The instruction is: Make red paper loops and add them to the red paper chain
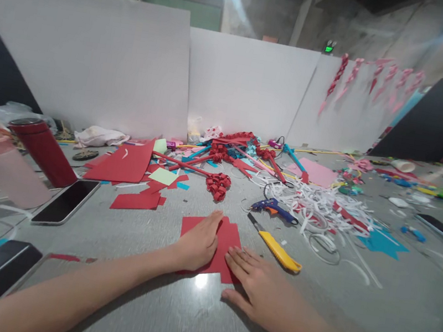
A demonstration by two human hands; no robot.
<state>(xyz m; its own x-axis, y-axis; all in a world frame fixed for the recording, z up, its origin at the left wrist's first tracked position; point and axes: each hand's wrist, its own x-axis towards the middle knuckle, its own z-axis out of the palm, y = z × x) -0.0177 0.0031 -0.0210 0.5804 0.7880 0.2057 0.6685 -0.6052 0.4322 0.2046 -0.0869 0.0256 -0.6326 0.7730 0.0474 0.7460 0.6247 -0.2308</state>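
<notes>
Sheets of red paper [229, 236] lie in front of me, partly overlapping, their stepped edges showing. My left hand [198, 244] rests on the left part of the paper on its side, fingers stretched forward and close together. On the lower right part, my right hand [256, 278] lies nearly flat, fingers extended and thumb apart on the table. Neither hand grips anything that I can see. Just right of the paper is a yellow utility knife [279, 250], its dark blade pointing away to the left. Behind it lies a blue glue gun [275, 209].
White paper strips [316, 203] heap up at the right. Red paper flowers on sticks [217, 185] lie ahead, beside red sheets [123, 162]. At left are a phone [66, 203], a red flask [45, 152] and a pink cup [7, 165]. White panels [251, 86] stand behind.
</notes>
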